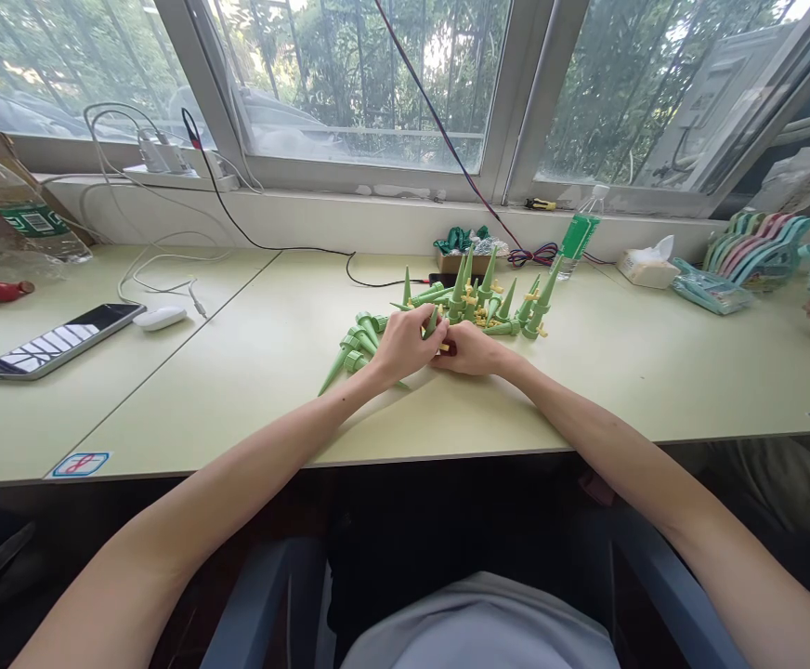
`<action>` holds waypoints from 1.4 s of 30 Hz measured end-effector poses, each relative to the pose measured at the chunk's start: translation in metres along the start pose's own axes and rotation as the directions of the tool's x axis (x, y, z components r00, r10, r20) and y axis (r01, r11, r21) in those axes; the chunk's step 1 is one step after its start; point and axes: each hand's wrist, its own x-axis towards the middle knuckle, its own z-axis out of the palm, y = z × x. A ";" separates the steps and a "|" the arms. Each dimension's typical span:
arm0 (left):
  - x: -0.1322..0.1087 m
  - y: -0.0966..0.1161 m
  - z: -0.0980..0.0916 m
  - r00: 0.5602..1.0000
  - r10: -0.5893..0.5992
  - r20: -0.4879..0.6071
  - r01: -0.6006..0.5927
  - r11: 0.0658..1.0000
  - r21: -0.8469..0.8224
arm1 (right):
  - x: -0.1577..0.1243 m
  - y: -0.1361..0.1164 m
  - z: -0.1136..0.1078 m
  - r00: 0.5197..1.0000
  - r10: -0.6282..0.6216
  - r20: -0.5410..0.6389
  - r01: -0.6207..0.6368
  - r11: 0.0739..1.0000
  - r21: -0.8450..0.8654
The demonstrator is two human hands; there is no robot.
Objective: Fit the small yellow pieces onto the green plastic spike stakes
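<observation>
My left hand [409, 346] grips a green plastic cone [432, 321]; my right hand [471, 349] pinches a small yellow plastic piece [444, 347]. A low brown box [446, 265] holds crumpled dark-green material [453, 241].

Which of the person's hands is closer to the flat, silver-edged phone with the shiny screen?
The left. The left hand is across to the right of the flat, silver-edged phone; the right hand is farther right, on the left hand's other side.

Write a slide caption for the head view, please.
Left hand gripping a green spike, right hand beside it, near more spikes on a table.
</observation>
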 end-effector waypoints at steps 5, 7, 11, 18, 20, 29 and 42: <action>0.000 0.003 -0.002 1.000 0.006 0.016 -0.006 1.000 0.015 | 0.000 0.000 -0.001 1.000 -0.010 -0.007 0.010 1.000 0.003; 0.000 0.003 -0.002 1.000 0.005 0.014 -0.006 1.000 0.019 | 0.000 0.000 -0.001 1.000 -0.010 -0.012 0.010 1.000 0.002; 0.000 0.001 -0.002 1.000 0.013 0.025 -0.013 1.000 0.009 | 0.000 0.002 0.000 1.000 -0.004 -0.023 0.004 1.000 -0.012; 0.003 -0.001 -0.002 0.998 0.031 0.053 -0.031 1.000 0.001 | 0.001 0.009 0.004 0.996 0.012 -0.087 -0.013 1.000 -0.015; 0.004 -0.001 -0.002 0.998 0.025 0.053 -0.024 0.999 -0.022 | 0.001 0.010 0.004 0.994 0.016 -0.110 -0.018 1.000 -0.016; 0.006 -0.008 -0.001 0.996 -0.082 -0.041 0.079 0.995 -0.062 | -0.002 -0.001 0.000 0.980 0.008 -0.201 0.007 0.997 0.076; 0.008 -0.012 -0.002 0.988 -0.128 -0.090 0.123 0.990 -0.066 | -0.001 -0.009 -0.004 0.952 0.042 -0.305 0.010 0.986 0.165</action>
